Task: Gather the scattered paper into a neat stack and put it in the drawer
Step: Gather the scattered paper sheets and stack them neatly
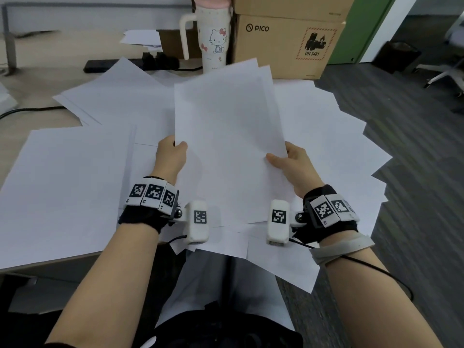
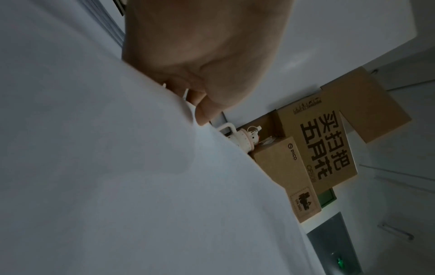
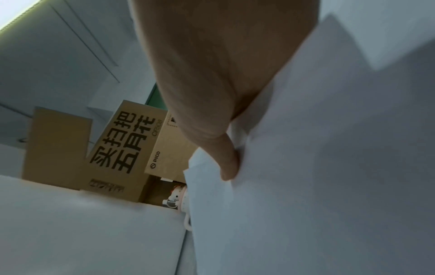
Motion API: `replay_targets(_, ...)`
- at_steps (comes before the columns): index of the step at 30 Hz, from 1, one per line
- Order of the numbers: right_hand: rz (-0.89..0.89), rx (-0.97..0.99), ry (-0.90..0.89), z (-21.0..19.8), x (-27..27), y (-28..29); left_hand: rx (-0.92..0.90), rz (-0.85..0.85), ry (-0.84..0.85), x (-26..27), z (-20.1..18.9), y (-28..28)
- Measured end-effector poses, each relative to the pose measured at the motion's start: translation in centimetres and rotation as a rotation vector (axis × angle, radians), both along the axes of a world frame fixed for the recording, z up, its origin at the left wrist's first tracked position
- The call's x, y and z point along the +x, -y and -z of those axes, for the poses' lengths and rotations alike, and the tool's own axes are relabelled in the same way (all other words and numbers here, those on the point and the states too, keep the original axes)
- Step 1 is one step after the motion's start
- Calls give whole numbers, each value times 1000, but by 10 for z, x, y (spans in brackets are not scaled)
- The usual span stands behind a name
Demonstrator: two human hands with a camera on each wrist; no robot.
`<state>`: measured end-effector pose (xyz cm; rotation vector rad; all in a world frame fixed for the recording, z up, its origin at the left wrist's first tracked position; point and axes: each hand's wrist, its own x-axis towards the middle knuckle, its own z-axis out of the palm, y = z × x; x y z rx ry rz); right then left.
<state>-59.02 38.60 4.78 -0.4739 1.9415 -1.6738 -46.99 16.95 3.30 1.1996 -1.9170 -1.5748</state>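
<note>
Paper gathering: begun, mostly undone.
Surface (image 1: 17, 136) carried many loose sheets (image 1: 75, 177), fanned and overhanging; held sheets (image 1: 226, 146), not yet squared, were pinched by left hand (image 1: 170, 156) and right hand (image 1: 293, 164), each grip closed on an edge. Drawer: not visible.

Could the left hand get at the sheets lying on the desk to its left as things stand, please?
Probably not yet: the left hand pinches the held sheets with the right hand. Nothing blocks the way to the desk sheets, so releasing should free it.
</note>
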Motion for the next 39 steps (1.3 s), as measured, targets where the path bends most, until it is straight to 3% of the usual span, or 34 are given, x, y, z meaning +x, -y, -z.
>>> replay_targets(11, 14, -228, -255, -30, 21, 1, -77, -159, -431, 19, -48, -6)
replay_targets(19, 92, -306, -266, -48, 26, 1, -132, -67, -700, 35, -84, -26)
replay_targets(31, 133, -391, -172, -50, 43, -2, -81, 39, -752, 43, -93, -45)
replay_targets(39, 152, -376, -113, -50, 51, 0, -28, 19, -723, 48, -90, -49)
